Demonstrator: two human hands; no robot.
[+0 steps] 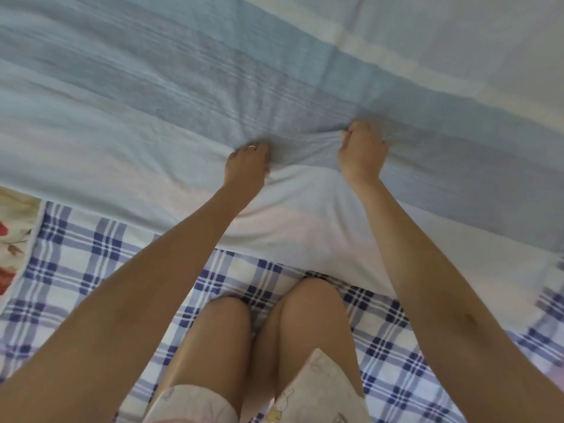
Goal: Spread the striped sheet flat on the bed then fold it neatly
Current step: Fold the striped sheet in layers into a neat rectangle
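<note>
Both hands are out at arm's length over the striped sheet, which lies across the far part of the bed in broad blue, grey-blue and pale bands, its near edge running from the left side down toward the right. The left hand, with a ring on one finger, has its fingers curled down into the cloth and bunching it, so creases radiate away from the knuckles. The right hand is closed in a fist around a gathered tuck of the same sheet, fingers pressed together on the fabric. Between the two hands the sheet sags into a soft pale fold that runs back toward the person's knees, which rest on the blue plaid bedcover in the near part of the view. A floral pillow shows at the left edge. The sheet looks mostly laid out but not yet flat, so this reads as the smoothing stage, ahead of any fold. The risk lies in the two grips being close together near the middle: a pull from here would likely drag a ridge of cloth with it and deepen the fan of wrinkles instead of clearing them. Uneven tension between the hands could skew the stripes, leaving edges that will not meet squarely when folded. The near edge also lies close to the knees and might get pinned under them.
</note>
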